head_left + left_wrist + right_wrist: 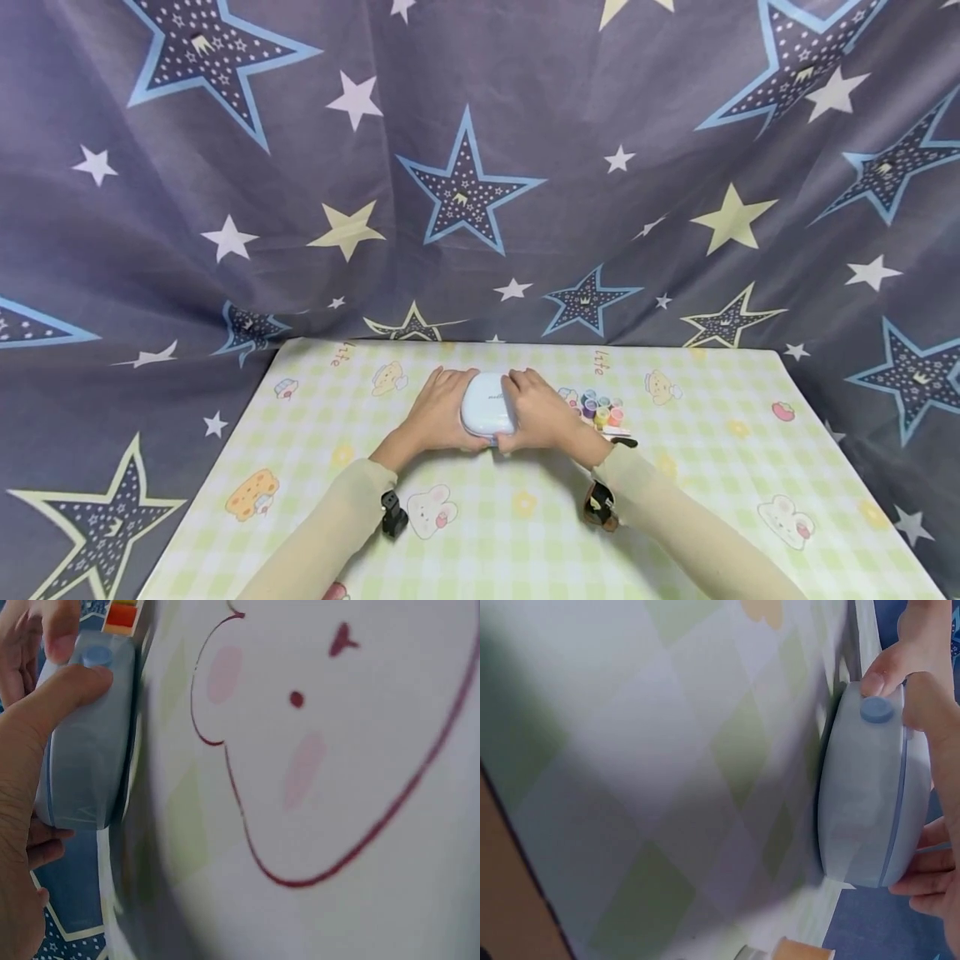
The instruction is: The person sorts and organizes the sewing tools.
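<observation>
A light blue rounded case (486, 404) with small dark lettering on its lid sits on the tabletop between both hands. Its lid is down, and a seam runs round its side. My left hand (441, 412) grips the left side, fingers round the far end and thumb at the front. From the right, my right hand (543, 412) holds the other side, its fingers along the lid edge in the right wrist view. On the front face a round blue button (877, 709) shows, with the left thumb (88, 681) at its edge.
Small paint pots (602, 412) in several colours stand just right of the right hand, with a black object (624, 442) beside them. A checked cloth with cartoon prints (525, 533) covers the table. Behind it hangs a dark star-patterned curtain (570, 192).
</observation>
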`<state>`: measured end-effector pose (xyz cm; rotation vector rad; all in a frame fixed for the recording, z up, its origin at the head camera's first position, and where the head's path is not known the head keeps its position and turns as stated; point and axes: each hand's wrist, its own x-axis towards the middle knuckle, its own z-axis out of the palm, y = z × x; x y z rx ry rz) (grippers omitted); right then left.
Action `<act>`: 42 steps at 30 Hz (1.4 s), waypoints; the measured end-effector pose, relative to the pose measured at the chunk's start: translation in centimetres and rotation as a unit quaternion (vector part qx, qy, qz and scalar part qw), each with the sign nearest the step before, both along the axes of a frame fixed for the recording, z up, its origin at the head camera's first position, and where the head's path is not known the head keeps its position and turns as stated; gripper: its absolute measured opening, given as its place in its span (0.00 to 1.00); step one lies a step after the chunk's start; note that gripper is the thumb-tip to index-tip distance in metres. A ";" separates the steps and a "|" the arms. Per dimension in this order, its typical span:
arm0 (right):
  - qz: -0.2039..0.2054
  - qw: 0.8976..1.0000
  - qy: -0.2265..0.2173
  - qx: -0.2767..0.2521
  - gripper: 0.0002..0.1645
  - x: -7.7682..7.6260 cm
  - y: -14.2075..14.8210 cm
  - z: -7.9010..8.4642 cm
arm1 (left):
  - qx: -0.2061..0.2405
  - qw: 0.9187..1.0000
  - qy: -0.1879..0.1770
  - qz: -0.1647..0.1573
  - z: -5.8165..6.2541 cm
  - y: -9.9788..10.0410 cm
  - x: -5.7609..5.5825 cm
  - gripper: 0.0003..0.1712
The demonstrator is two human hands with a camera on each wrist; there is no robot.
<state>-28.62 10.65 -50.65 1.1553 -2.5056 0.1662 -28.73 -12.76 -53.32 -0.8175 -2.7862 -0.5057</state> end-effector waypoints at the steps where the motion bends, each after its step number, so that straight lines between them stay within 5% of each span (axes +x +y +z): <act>1: -0.002 1.000 -0.002 0.004 0.59 0.0 0.0 0.0 | 0.000 1.000 -0.001 0.001 -0.1 0.0 0.0 0.73; 24: 0.008 0.999 0.045 -0.001 0.56 -0.3 0.4 -0.8 | 0.032 0.999 0.014 0.018 -0.8 0.8 0.3 0.74; 35: 0.010 0.999 0.020 -0.029 0.54 -0.4 0.3 -0.9 | 0.020 0.999 0.014 0.023 -1.2 0.7 0.1 0.77; 42: 0.006 1.000 0.006 0.017 0.58 -0.3 1.1 -0.8 | 0.024 1.000 -0.004 0.018 -1.3 0.5 0.1 0.77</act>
